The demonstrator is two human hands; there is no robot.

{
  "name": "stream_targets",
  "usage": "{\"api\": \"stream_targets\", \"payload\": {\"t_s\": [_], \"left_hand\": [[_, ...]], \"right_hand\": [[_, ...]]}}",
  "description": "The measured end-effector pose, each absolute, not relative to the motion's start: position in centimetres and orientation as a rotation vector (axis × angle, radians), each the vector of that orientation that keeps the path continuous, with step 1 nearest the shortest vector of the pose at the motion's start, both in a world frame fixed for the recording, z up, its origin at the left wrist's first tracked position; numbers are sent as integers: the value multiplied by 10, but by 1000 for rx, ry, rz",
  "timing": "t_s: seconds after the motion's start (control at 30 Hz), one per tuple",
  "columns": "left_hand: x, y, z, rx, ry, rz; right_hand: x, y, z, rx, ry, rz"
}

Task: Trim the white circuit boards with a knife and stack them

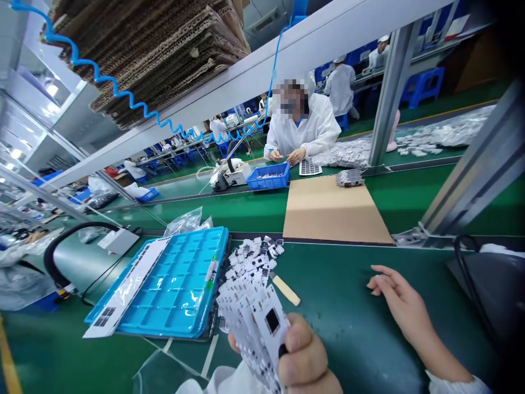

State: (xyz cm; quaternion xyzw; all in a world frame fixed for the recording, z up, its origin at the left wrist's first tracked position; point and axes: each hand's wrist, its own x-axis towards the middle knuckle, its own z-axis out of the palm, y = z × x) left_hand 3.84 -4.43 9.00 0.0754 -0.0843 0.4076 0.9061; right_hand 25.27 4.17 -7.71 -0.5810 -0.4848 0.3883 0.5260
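Note:
My left hand (299, 353) is shut on a fanned stack of white circuit-board strips (256, 323) with small black square patches, its thumb across the front. Just behind the stack, a loose heap of similar white pieces (250, 268) lies on the green work mat (340, 306). A flat wooden stick (286, 290) rests beside the heap. To the left lies a blue compartment tray (180, 290) with a white printed sheet (127, 284) across it. My right hand (400, 298) is open above the mat, fingers apart and holding nothing, with the wooden stick the nearest object.
A sheet of brown cardboard (334, 210) lies on a green belt beyond the mat. Across it, a person in white (301, 128) works beside a blue bin (268, 176) and a white machine (229, 175). Metal frame posts (394, 93) and overhead corrugated cardboard (151, 54) stand above.

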Motion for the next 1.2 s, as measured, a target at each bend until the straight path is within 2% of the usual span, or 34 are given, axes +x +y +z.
{"api": "stream_targets", "payload": {"t_s": [0.23,0.43,0.77,0.87,1.1,1.2], "left_hand": [[38,-55,99,92,15,927],[38,-55,81,101,-257,878],[27,-61,62,162,-97,833],[27,-59,66,174,-6,794],[39,-49,92,218,-286,816],[34,-47,85,456,11,816]], "right_hand": [[253,40,-76,-1416,-1174,919],[253,40,-73,-1414,-1176,914],[253,40,-74,-1431,-1185,901],[252,40,-73,-1430,-1189,902],[253,39,-74,-1426,-1185,917],[253,40,-74,-1422,-1187,920]]}}
